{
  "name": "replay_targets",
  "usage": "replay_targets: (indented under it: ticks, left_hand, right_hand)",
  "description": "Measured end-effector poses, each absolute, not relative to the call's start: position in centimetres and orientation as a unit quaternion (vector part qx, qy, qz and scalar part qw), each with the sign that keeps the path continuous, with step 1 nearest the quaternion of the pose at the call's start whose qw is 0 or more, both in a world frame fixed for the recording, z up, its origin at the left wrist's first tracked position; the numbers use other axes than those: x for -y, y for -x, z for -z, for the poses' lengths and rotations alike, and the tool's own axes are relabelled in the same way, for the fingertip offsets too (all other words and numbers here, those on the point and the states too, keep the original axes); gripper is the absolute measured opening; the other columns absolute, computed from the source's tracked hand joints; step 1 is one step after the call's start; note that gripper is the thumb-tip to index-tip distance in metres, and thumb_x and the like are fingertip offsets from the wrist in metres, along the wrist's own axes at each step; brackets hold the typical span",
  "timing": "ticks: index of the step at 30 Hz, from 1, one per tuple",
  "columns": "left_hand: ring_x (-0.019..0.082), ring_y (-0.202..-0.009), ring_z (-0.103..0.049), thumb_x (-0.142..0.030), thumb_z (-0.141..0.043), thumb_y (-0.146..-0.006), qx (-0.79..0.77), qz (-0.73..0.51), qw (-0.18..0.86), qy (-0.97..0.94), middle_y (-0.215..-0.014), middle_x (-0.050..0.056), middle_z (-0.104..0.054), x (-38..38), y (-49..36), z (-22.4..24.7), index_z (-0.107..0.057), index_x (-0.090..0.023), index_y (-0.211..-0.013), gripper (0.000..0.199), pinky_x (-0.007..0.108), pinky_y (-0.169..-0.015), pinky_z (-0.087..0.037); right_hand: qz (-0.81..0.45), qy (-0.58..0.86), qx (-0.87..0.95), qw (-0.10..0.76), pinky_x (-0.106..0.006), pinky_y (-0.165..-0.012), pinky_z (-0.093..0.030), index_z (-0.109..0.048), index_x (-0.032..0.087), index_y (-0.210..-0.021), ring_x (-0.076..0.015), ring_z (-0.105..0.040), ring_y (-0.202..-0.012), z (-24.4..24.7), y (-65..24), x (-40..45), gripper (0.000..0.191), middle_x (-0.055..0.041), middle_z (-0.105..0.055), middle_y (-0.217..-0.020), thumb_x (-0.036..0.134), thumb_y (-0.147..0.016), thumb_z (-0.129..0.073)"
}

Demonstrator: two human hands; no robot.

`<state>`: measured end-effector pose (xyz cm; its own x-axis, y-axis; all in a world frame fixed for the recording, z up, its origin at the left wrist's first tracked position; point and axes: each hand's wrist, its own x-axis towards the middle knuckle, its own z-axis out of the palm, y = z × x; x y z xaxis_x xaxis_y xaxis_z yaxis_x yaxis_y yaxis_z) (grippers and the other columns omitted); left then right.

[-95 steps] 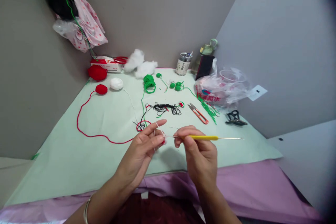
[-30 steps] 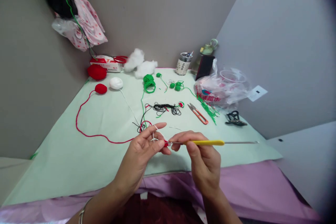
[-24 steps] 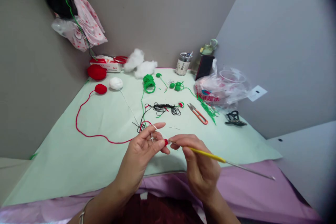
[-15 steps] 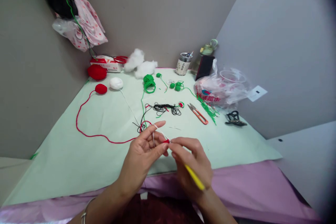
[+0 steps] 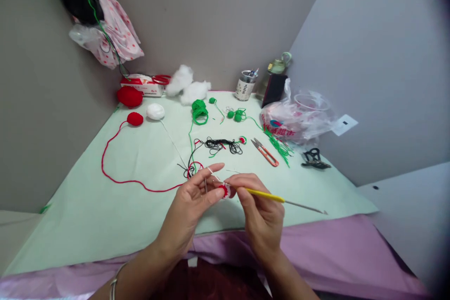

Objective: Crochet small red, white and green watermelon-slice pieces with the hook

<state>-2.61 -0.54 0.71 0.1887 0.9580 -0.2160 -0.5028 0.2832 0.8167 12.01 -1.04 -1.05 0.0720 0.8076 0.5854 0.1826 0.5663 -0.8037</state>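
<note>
My left hand point(image 5: 197, 199) pinches a small round crochet piece point(image 5: 225, 191), red in the middle with a white edge. White yarn point(image 5: 214, 174) runs over its raised index finger. My right hand point(image 5: 260, 211) is closed on a yellow-handled crochet hook point(image 5: 265, 194), whose far metal end sticks out to the right. The hook's working tip meets the upper edge of the piece, partly hidden by fingers. Beyond my left hand, red, black and green strands tangle on the table. The white strand leads back to a white yarn ball point(image 5: 155, 111), the red one to a red yarn ball point(image 5: 135, 119).
Orange thread snips point(image 5: 266, 153) lie behind my right hand. A black yarn bundle point(image 5: 223, 144), green yarn point(image 5: 200, 112) and white stuffing point(image 5: 195, 92) are farther back. At right stand a plastic bag point(image 5: 298, 119) and a black clip point(image 5: 315, 159). A pen tin point(image 5: 246, 86) stands near the wall.
My right hand has turned, swinging the crochet hook from pointing down toward me to lying nearly level toward the right. The crochet piece now shows its red and white face.
</note>
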Motion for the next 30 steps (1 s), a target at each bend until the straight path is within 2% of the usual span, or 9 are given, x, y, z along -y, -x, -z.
replay_targets:
  ticks: [3,5,8,10,12,15,21,26,30]
  left_hand:
    - [0.016,-0.089,-0.064,-0.026,-0.092,-0.079,-0.360,-0.511,0.731,-0.273,-0.086,0.001,-0.074,0.4,2.4,-0.4,-0.082,-0.025,-0.121,0.043,0.028,-0.091,-0.048]
    - [0.014,-0.083,-0.062,-0.027,-0.093,-0.076,-0.337,-0.485,0.777,-0.218,-0.088,0.002,-0.074,0.1,2.4,-0.2,-0.083,-0.020,-0.120,0.046,0.026,-0.087,-0.049]
    - [0.010,-0.074,-0.058,-0.023,-0.093,-0.073,-0.319,-0.472,0.805,-0.166,-0.084,0.001,-0.071,-0.3,2.8,-0.3,-0.084,-0.015,-0.116,0.045,0.027,-0.085,-0.051]
    - [0.011,-0.076,-0.060,-0.020,-0.091,-0.076,-0.320,-0.487,0.792,-0.182,-0.083,0.001,-0.070,-0.4,3.0,-0.5,-0.083,-0.016,-0.119,0.044,0.027,-0.088,-0.050]
    - [0.012,-0.082,-0.062,-0.020,-0.089,-0.079,-0.327,-0.498,0.772,-0.220,-0.085,0.000,-0.071,-0.3,3.0,-0.6,-0.082,-0.020,-0.121,0.043,0.026,-0.089,-0.049]
    - [0.014,-0.086,-0.065,-0.021,-0.089,-0.080,-0.343,-0.500,0.750,-0.263,-0.085,-0.001,-0.072,0.0,2.9,-0.6,-0.081,-0.024,-0.120,0.041,0.027,-0.092,-0.047]
    - [0.018,-0.091,-0.067,-0.025,-0.087,-0.083,-0.336,-0.478,0.758,-0.291,-0.089,0.000,-0.072,0.2,2.8,-0.8,-0.078,-0.024,-0.126,0.045,0.034,-0.101,-0.044]
    - [0.016,-0.089,-0.062,-0.025,-0.086,-0.084,-0.331,-0.482,0.760,-0.283,-0.088,0.000,-0.070,0.2,2.7,-0.9,-0.072,-0.024,-0.136,0.054,0.031,-0.096,-0.043]
    - [0.015,-0.082,-0.059,-0.023,-0.083,-0.081,-0.291,-0.462,0.804,-0.234,-0.085,0.001,-0.068,-0.2,3.3,-0.4,-0.077,-0.018,-0.130,0.050,0.029,-0.089,-0.044]
  right_hand:
    - [-0.119,0.393,0.700,0.584,-0.035,-0.077,-0.059,-0.078,0.031,-0.122,-0.0226,-0.073,-0.094,1.8,-12.1,1.5,0.038,-0.0077,-0.077,-0.107,0.007,-0.097,-0.065]
    - [-0.089,0.389,0.715,0.574,-0.036,-0.078,-0.060,-0.078,0.031,-0.123,-0.0238,-0.073,-0.098,2.0,-12.4,1.6,0.039,-0.0089,-0.077,-0.111,0.007,-0.095,-0.067]
    - [-0.205,0.405,0.637,0.623,-0.033,-0.075,-0.058,-0.079,0.030,-0.114,-0.0196,-0.071,-0.086,1.8,-12.6,1.4,0.029,-0.0046,-0.075,-0.096,0.011,-0.101,-0.060]
    - [-0.314,0.393,0.566,0.653,-0.032,-0.071,-0.056,-0.079,0.028,-0.106,-0.0164,-0.067,-0.075,1.5,-12.6,1.1,0.024,-0.0022,-0.072,-0.088,0.017,-0.104,-0.057]
    - [-0.376,0.377,0.542,0.651,-0.031,-0.071,-0.055,-0.080,0.026,-0.100,-0.0162,-0.066,-0.076,1.3,-12.5,0.8,0.021,-0.0029,-0.073,-0.089,0.023,-0.105,-0.060]
    - [-0.384,0.377,0.554,0.635,-0.030,-0.075,-0.055,-0.082,0.026,-0.098,-0.0173,-0.068,-0.084,1.3,-12.4,0.5,0.018,-0.0039,-0.077,-0.093,0.025,-0.103,-0.064]
    - [-0.458,0.352,0.508,0.638,-0.030,-0.075,-0.056,-0.081,0.026,-0.103,-0.0150,-0.066,-0.077,1.7,-12.8,0.5,0.017,-0.0028,-0.076,-0.092,0.029,-0.104,-0.064]
    - [-0.454,0.331,0.522,0.642,-0.029,-0.072,-0.055,-0.081,0.026,-0.100,-0.0140,-0.065,-0.077,1.8,-12.5,0.6,0.016,-0.0026,-0.073,-0.094,0.029,-0.103,-0.066]
    - [-0.499,0.320,0.461,0.660,-0.026,-0.069,-0.056,-0.081,0.025,-0.097,-0.0122,-0.066,-0.072,1.5,-12.6,0.4,0.017,-0.0016,-0.071,-0.090,0.033,-0.102,-0.067]
